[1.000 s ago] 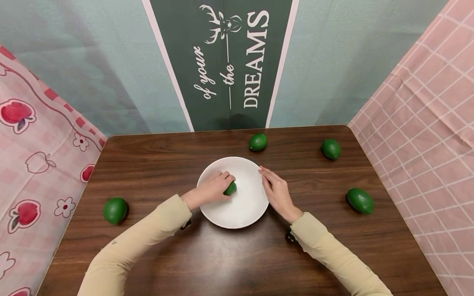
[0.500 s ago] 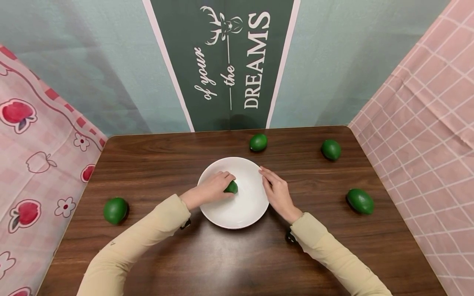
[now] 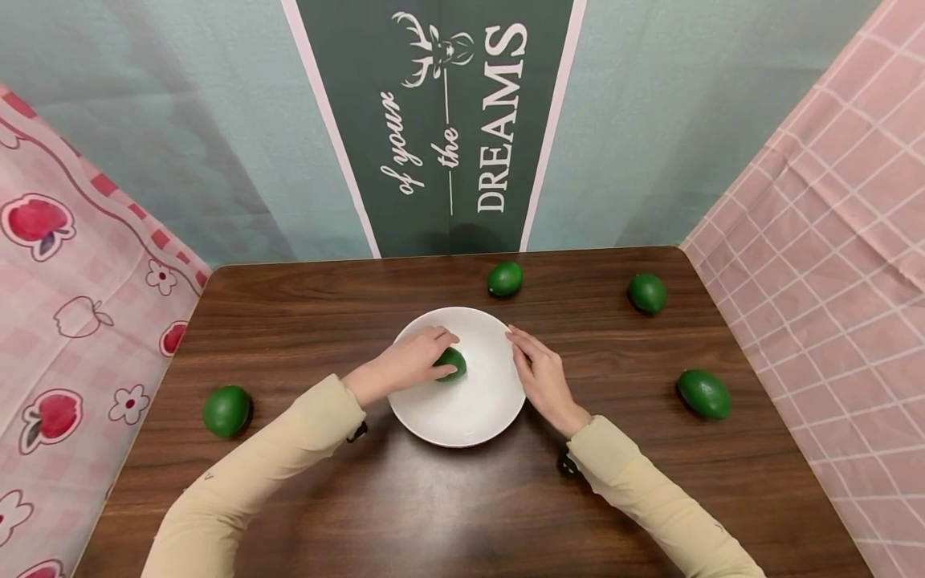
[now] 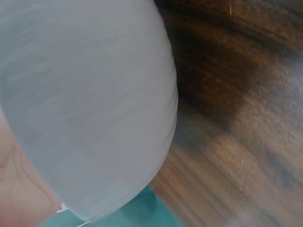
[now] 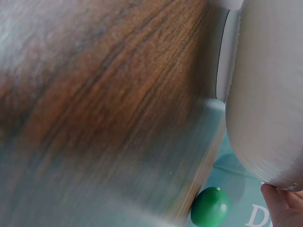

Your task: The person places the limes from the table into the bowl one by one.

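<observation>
A white bowl [image 3: 477, 409] sits mid-table with one green lime [image 3: 457, 360] inside it. Over the bowl's left side is my left hand [image 3: 406, 363]; its thumb and fingers are parted around the lime, and a gap shows between the upper fingers and the fruit. My right hand [image 3: 542, 377] rests its nearly straight fingers along the bowl's right rim. In the left wrist view the bowl's outer wall [image 4: 99, 104] fills much of the picture beside the palm, and the lime there is hidden. Fingertips [image 5: 274, 198] touch the bowl's edge in the right wrist view.
Other limes lie on the brown wooden table [image 3: 462, 514]: a left one [image 3: 227, 410], a back one [image 3: 505, 278], a back-right one [image 3: 646, 293] and a right one [image 3: 704, 393]. Printed cloths hang along the back and both sides.
My left hand's fingers and thumb have spread from the lime and the hand has drawn slightly left. More of the lime shows. The right hand and bowl are nearly unmoved.
</observation>
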